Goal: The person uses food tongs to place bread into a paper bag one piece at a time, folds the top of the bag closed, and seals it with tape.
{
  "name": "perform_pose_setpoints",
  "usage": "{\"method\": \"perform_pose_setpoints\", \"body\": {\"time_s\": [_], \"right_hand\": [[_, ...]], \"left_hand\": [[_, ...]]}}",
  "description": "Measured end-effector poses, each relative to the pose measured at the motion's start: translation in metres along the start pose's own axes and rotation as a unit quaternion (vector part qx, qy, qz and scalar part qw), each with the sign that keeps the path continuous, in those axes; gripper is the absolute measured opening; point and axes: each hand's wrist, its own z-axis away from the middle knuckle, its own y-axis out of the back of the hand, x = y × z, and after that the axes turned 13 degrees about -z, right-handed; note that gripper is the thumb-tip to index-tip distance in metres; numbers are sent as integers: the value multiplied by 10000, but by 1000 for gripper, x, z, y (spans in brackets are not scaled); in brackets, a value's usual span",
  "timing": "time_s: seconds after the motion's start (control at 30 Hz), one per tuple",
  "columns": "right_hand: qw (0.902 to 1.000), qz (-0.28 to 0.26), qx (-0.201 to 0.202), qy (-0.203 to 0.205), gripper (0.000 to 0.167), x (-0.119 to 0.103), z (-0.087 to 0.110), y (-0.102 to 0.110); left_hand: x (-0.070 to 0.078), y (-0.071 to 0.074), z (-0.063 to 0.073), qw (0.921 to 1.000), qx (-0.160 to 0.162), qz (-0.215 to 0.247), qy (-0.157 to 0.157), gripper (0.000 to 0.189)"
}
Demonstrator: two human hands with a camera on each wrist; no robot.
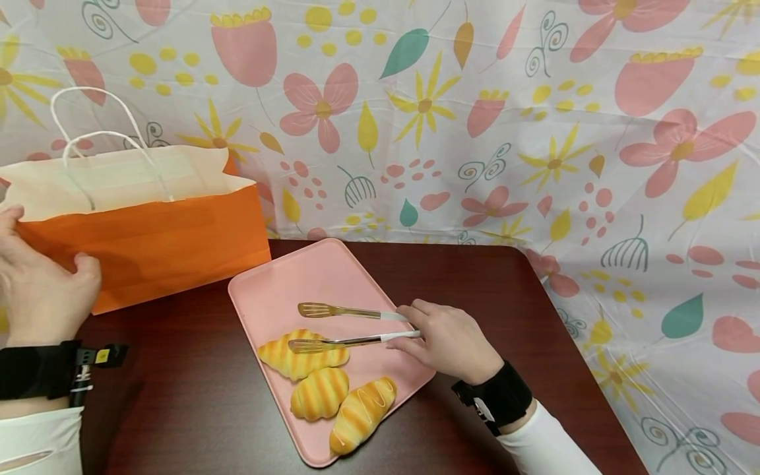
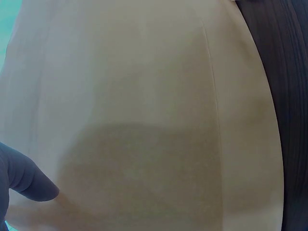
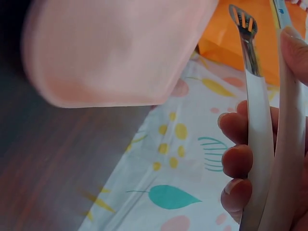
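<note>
- Nearest, toward eight o'clock in the head view, a white sleeve [image 1: 38,435] and black wristband [image 1: 35,371] lead to the left hand [image 1: 44,290]. Its thumb stands well apart in front of the bag's orange face, another finger reaching the upper rim; it grasps nothing visibly, and how firmly it touches, I cannot tell.
- The orange paper bag [image 1: 178,247] stands at nine o'clock, two white handles [image 1: 107,132] upright above its pale inside.
- At seven o'clock a pink tray [image 1: 315,277] lies on the dark worktop [image 1: 451,277], its far corner near the bag.
- On it sits a striped croissant [image 1: 303,355]; a small bun [image 1: 319,394] is at five o'clock from that, and an iced croissant [image 1: 363,415] at four o'clock from the bun, along the tray's edge.
- At five o'clock the right hand [image 1: 445,340] grips the tongs [image 1: 356,341] by their white handles, thumb opposite fingers. The slotted tips point to nine o'clock, spread apart, one overlapping the striped croissant; contact is unclear.
- Floral cloth [image 1: 415,165] hangs at twelve.
</note>
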Motion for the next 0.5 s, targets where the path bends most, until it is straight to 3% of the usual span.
{"method": "perform_pose_setpoints", "body": {"time_s": [0.5], "right_hand": [[9991,-254,-339,63,53,10,13,-2]], "left_hand": [[3,2,2,10000,20,5,-55,81]]}}
